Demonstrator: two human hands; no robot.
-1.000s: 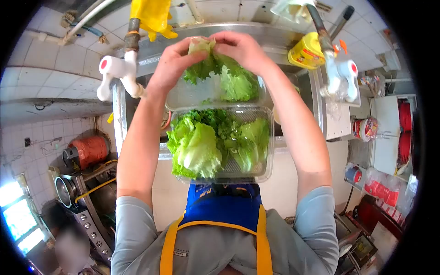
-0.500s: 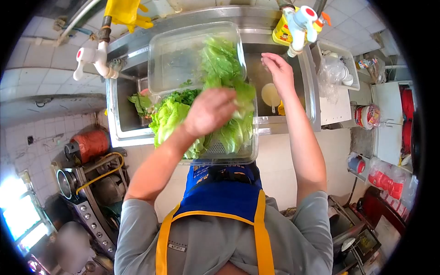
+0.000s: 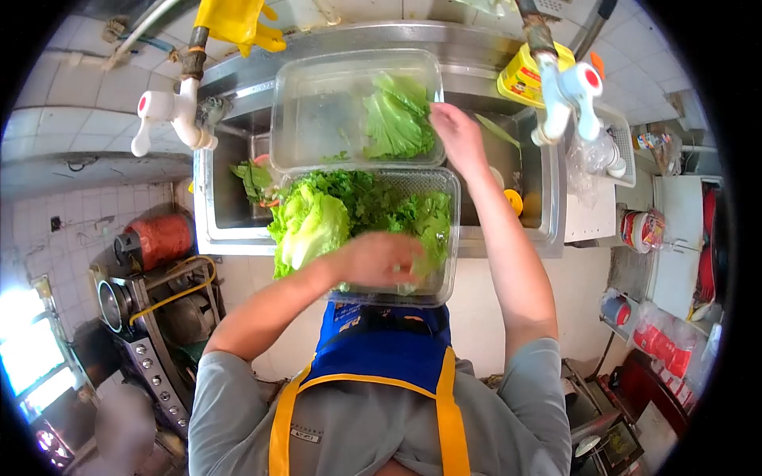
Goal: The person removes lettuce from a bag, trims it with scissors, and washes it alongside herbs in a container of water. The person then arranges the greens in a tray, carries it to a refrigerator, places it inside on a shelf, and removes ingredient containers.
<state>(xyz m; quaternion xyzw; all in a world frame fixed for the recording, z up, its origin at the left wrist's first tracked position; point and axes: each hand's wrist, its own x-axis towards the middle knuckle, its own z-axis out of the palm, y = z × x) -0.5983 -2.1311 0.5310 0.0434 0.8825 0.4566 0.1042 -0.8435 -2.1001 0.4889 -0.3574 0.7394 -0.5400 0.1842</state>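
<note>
My left hand (image 3: 381, 260) is blurred over the near clear plastic basket (image 3: 451, 270), its fingers against leafy greens (image 3: 429, 238). Whether they pinch a leaf cannot be told. Pale green lettuce (image 3: 305, 230) and darker, frilly herbs (image 3: 349, 194) fill the left and far parts of this perforated basket. At the right rim of the far clear tub (image 3: 313, 119) is my right hand (image 3: 462, 139), fingers stretched toward a lettuce leaf (image 3: 399, 119) lying in it; I see nothing held. A narrow green leaf piece (image 3: 498, 129) shows over the right sink basin.
Both containers rest across a steel double sink (image 3: 548, 214). White taps stand at left (image 3: 178, 111) and right (image 3: 567, 91). Behind are a yellow container (image 3: 528, 75) and a hanging yellow glove (image 3: 234, 24). A red gas cylinder (image 3: 159, 240) stands at left.
The lettuce leaf between the containers has separated: one leaf lies in the far tub, greens in the near basket. My left hand moved nearer my body, my right hand left toward the tub.
</note>
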